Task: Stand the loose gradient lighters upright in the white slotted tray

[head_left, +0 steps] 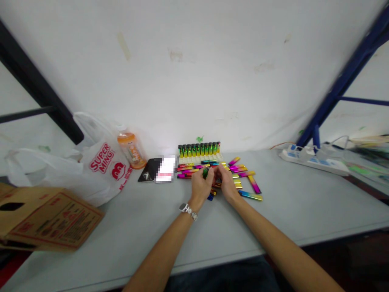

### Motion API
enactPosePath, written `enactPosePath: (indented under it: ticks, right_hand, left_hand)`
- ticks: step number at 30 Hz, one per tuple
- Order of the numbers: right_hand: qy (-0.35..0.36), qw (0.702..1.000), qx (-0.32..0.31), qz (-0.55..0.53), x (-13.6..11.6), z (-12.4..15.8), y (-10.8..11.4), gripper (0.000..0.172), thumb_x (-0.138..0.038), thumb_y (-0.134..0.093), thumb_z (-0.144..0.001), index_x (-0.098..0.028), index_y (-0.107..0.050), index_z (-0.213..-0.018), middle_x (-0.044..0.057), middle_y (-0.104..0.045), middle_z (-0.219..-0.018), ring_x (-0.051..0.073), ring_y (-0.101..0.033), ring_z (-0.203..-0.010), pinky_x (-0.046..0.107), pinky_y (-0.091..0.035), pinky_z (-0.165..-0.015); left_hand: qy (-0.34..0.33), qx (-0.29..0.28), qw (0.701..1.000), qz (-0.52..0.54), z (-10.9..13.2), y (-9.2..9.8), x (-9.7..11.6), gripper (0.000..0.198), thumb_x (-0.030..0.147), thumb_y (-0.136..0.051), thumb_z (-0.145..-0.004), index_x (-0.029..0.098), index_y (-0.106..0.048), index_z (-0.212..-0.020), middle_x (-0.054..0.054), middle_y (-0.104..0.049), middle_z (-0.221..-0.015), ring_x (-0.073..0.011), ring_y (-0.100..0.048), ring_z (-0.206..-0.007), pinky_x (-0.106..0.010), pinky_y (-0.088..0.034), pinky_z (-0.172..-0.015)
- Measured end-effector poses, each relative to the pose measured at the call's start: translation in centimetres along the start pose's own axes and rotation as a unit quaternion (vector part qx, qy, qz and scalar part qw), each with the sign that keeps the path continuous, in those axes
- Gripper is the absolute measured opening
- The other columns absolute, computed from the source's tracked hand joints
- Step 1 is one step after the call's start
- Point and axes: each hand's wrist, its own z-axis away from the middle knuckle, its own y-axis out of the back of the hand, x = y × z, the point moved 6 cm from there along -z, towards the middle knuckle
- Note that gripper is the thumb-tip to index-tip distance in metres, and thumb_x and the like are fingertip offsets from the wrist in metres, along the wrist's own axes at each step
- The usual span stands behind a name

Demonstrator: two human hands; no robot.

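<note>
Holding a green tube (206,173) in the curled left hand (200,185); right hand (227,184) close alongside, its grip hidden, can't tell; tube's long axis unclear; upright tube row (199,151) just beyond both.

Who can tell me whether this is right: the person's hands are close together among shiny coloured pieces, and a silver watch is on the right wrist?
Not quite. The head view shows the silver watch on the left wrist, not the right. The hands are close together among shiny coloured pieces, as stated.
</note>
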Motion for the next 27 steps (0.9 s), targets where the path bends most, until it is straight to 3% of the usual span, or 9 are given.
enactPosePath:
  ticks: [10,17,27]
  right_hand:
    - [-0.006,1.0,0.005,0.001,0.36,0.12,0.12,0.057,-0.068,-0.039,-0.091,-0.022,-0.056,-0.062,0.0,-0.052,-0.052,0.017,-0.047,-0.053,0.031,-0.037,-0.055]
    - [0.018,0.999,0.017,0.038,-0.37,0.22,0.27,0.058,-0.066,-0.039,-0.092,-0.021,-0.054,-0.06,0.0,-0.053,-0.053,0.016,-0.048,-0.055,0.03,-0.039,-0.057]
    - [0.016,0.999,0.011,0.029,-0.27,0.27,0.09,0.061,-0.068,-0.039,-0.091,-0.02,-0.052,-0.057,-0.001,-0.052,-0.051,0.015,-0.047,-0.052,0.029,-0.037,-0.054]
  left_hand:
    - [-0.001,-0.003,1.0,-0.007,-0.05,-0.12,-0.07,0.036,0.036,-0.046,-0.089,0.021,-0.042,-0.057,0.001,-0.049,-0.054,-0.0129,-0.043,-0.053,-0.026,-0.03,-0.055]
    - [-0.018,-0.015,1.0,0.019,0.05,0.02,0.41,0.039,0.049,-0.048,-0.093,0.018,-0.055,-0.07,0.0,-0.058,-0.062,-0.0129,-0.05,-0.058,-0.025,-0.036,-0.06]
    - [-0.029,-0.023,0.999,0.011,0.0,0.11,0.48,0.049,0.052,-0.046,-0.093,0.018,-0.052,-0.057,0.0,-0.054,-0.054,-0.0127,-0.049,-0.054,-0.026,-0.034,-0.058]
